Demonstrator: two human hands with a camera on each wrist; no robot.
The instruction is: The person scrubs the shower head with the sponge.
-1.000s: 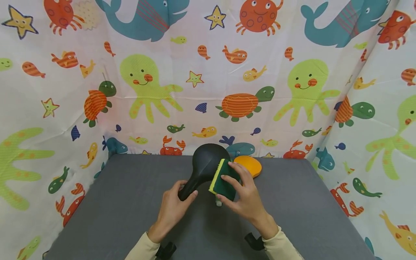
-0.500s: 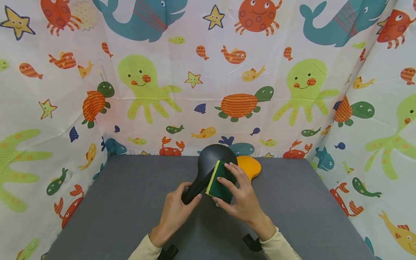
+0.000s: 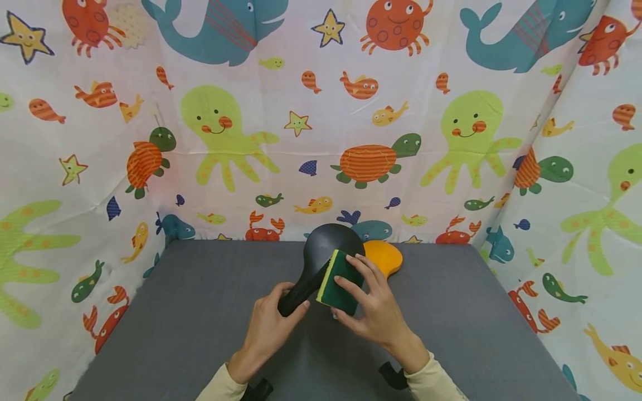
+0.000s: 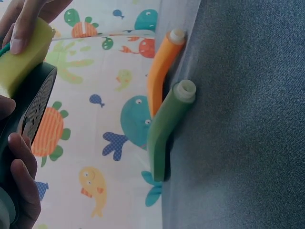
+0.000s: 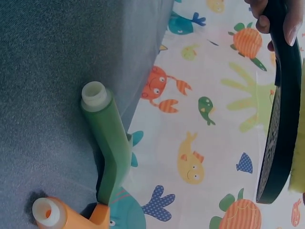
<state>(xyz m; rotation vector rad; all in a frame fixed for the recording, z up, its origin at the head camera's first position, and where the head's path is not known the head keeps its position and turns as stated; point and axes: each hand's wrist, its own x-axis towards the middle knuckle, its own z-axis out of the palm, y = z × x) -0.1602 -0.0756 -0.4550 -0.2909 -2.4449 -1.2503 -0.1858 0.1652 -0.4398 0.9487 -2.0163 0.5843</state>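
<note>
In the head view my left hand [image 3: 268,326] grips the handle of a black shower head [image 3: 326,245], held over the table with its round head tilted up and away. My right hand [image 3: 376,303] holds a yellow-and-green scouring sponge [image 3: 346,284] between thumb and fingers, its yellow side against the back of the shower head. The perforated spray face [image 4: 40,102] shows in the left wrist view, turned away from the sponge. The right wrist view catches the sponge's yellow edge [image 5: 298,157] right along the black shower head.
Behind the hands, an orange shower head [image 3: 386,259] and a green shower head [image 4: 164,131] lie on the grey table [image 3: 210,289], white connectors facing me. The green one is mostly hidden in the head view. A sea-animal curtain [image 3: 301,156] surrounds the table.
The black shower head has shifted slightly right in my left hand's grip. The sponge has slid a little left and down along it, mostly in the first half second.
</note>
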